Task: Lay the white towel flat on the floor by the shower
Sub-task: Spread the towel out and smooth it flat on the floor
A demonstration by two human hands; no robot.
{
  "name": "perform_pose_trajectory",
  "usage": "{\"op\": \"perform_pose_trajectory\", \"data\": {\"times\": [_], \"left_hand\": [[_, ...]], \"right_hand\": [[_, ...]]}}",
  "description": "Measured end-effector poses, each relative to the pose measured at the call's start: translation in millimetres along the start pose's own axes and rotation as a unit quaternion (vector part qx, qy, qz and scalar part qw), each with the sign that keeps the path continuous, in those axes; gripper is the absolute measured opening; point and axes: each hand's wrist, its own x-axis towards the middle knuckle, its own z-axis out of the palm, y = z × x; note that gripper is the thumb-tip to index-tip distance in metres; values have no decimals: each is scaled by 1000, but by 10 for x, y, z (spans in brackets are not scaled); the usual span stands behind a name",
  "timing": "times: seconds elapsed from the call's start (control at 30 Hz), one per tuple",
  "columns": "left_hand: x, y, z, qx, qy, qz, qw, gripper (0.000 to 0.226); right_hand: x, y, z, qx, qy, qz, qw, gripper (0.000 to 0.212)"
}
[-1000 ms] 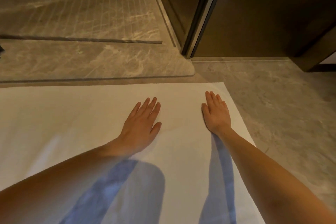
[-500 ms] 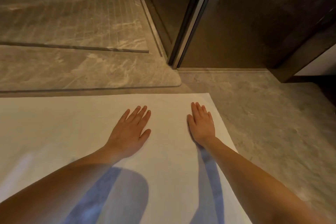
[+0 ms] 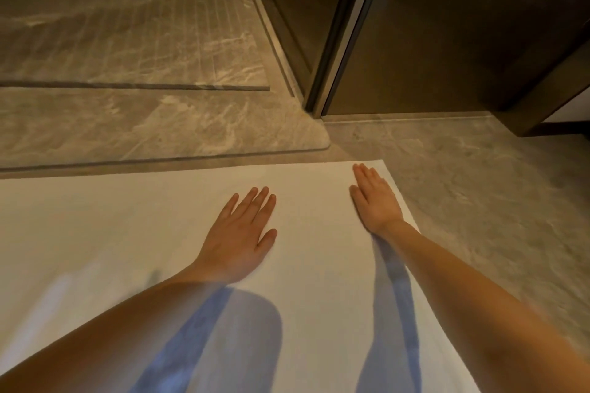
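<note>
Grey marble tile floor (image 3: 463, 201), glass shower door (image 3: 159, 57) at the far edge. Flat white rectangular towel (image 3: 127, 233) lies spread on floor just beside the shower. Left hand (image 3: 238, 238) flat mid-towel, right hand (image 3: 375, 201) flat at far right corner; both palms down, fingers straight, gripping nothing.

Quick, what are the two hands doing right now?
Left hand: open, fingers straight, pressing flat on the white towel.
Right hand: open, fingers straight, flat on the towel near its far right corner.
</note>
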Motion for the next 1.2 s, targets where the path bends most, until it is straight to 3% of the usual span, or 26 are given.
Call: {"op": "perform_pose_trajectory", "data": {"times": [0.17, 0.33, 0.5, 0.63, 0.8, 0.9, 1.03, 1.2], "left_hand": [[-5, -5, 13, 6, -5, 0, 1000, 66], [-2, 19, 0, 9, -3, 4, 1000, 68], [-11, 16, -33, 12, -20, -1, 1000, 69], [-10, 45, -96, 10, -30, -6, 999, 62], [-141, 177, -251, -5, -4, -8, 1000, 53], [-480, 162, -405, -67, 19, -57, 996, 48], [-1282, 75, -557, -53, 57, -60, 995, 45], [-2195, 23, -466, -54, 23, -81, 995, 55]], "right_hand": [[8, 189, 7, -14, 1, 57, 998, 59], [28, 137, -179, -69, -70, 66, 993, 61], [-621, -543, -92, 22, 37, -23, 999, 55], [-1338, -1145, 205, 42, 0, -116, 992, 60], [-1641, -1509, 337, 57, -12, -100, 993, 54], [-1704, -1628, 294, 79, 4, -88, 993, 50], [-1902, -1802, 195, 112, 42, -94, 988, 48], [-2212, -1954, 340, 73, -15, -156, 985, 54]]}}
